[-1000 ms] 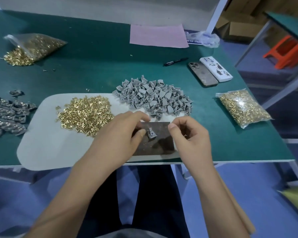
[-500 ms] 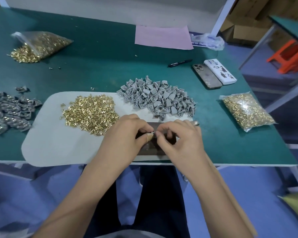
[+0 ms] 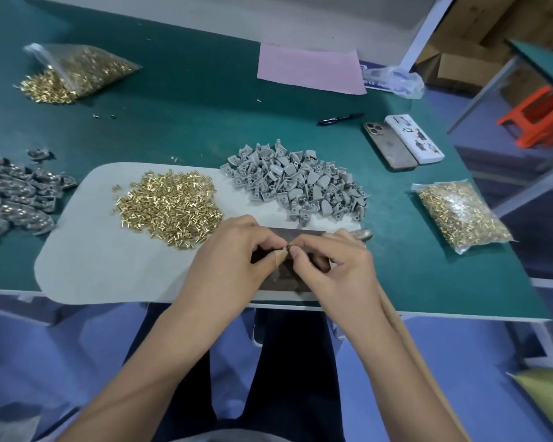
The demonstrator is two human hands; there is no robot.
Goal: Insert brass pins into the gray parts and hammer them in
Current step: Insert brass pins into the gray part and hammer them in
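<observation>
Over a dark metal block point(image 3: 288, 280) at the table's near edge, my left hand point(image 3: 230, 260) and my right hand point(image 3: 336, 266) meet fingertip to fingertip. My left thumb and forefinger pinch a gray part, almost wholly hidden. In my right fingertips is a small brass pin point(image 3: 289, 247), held against that part. A hammer head point(image 3: 361, 233) pokes out behind my right hand, and its wooden handle point(image 3: 396, 317) runs under my forearm. Loose brass pins point(image 3: 170, 205) and a heap of gray parts point(image 3: 297, 183) lie on the white mat point(image 3: 109, 266).
Darker gray parts point(image 3: 13, 196) are piled at the left edge. Bags of brass pins lie at the right point(image 3: 460, 212) and the back left point(image 3: 74, 71). Two phones point(image 3: 393, 145), a pen point(image 3: 339, 119) and a pink sheet point(image 3: 310, 68) lie farther back.
My hands were apart with the gray part standing on the block. My right hand has moved left until its fingertips meet my left hand's at the part.
</observation>
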